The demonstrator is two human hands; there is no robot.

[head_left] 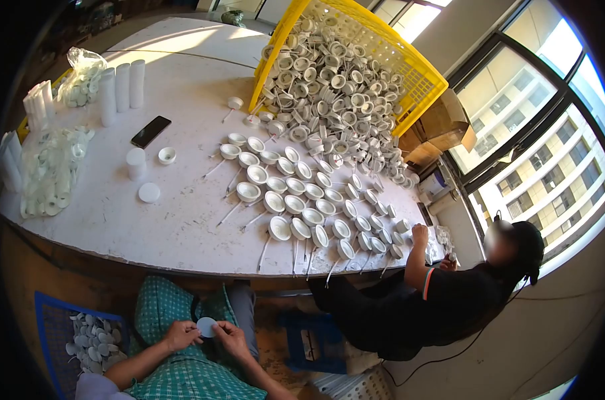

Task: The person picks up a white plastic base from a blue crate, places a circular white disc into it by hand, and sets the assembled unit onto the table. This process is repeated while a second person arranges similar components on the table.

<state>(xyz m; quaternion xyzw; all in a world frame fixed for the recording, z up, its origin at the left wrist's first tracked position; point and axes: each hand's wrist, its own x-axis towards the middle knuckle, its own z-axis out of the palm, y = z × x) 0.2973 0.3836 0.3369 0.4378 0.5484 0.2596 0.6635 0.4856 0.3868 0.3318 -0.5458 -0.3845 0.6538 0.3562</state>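
Over the green-patterned apron (192, 380), a thin round white disc (206, 326) is held up in front of my lap. My right hand (232, 340) pinches the disc at its right edge. On its other side, the closed fingers of my left hand (182, 335) meet the left edge; small details between those fingertips cannot be made out. Low on my left stands a blue basket (41, 327) with many similar white discs (96, 340) in it. On the table ahead, white cups with wire leads (279, 228) lie in rows, open side up.
A tipped yellow crate (416, 87) spills white round parts onto the white table (189, 233). At left are a phone (150, 131), stacked discs (136, 163), white tubes (122, 87) and plastic bags (52, 173). A co-worker (449, 307) sits at right near a blue stool (312, 341).
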